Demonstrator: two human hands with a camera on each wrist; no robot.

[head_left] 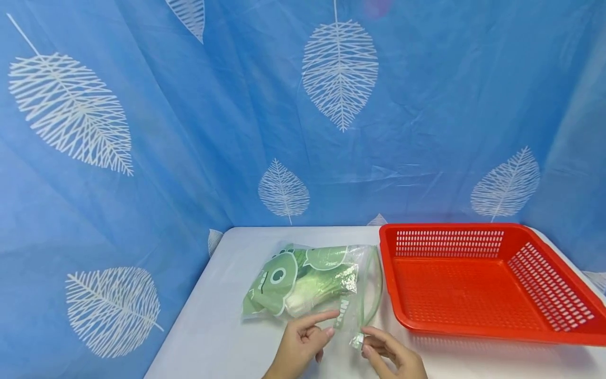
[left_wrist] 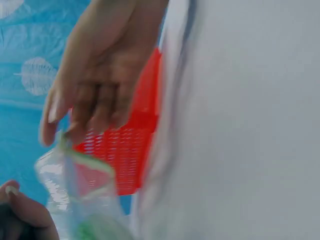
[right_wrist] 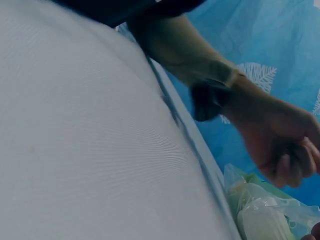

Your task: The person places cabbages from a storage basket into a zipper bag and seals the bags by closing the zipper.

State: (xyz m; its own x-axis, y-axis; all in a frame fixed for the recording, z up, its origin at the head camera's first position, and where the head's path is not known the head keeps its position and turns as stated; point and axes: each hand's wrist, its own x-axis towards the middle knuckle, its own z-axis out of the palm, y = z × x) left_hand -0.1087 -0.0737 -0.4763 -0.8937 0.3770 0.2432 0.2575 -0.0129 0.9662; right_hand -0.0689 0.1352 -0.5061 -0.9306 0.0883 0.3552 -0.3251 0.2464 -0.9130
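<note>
A clear zip bag (head_left: 326, 263) with a green cartoon print lies on the white table (head_left: 203, 316). Inside it is a leafy vegetable (head_left: 307, 295) with a pale base, partly hidden by the print. My right hand (head_left: 396, 357) pinches the bag's near right corner, by the end of the green zip strip (head_left: 379, 295). Over the bag's near edge is my left hand (head_left: 300, 342), its index finger extended and the other fingers bent, with a gap between thumb and index. In the left wrist view, the right hand (left_wrist: 107, 70) reaches down to the bag's corner (left_wrist: 60, 155).
A red perforated plastic basket (head_left: 454, 295) stands on the right of the table, close beside the bag. Behind and to the left hangs a blue curtain (head_left: 227, 105) with white leaf prints.
</note>
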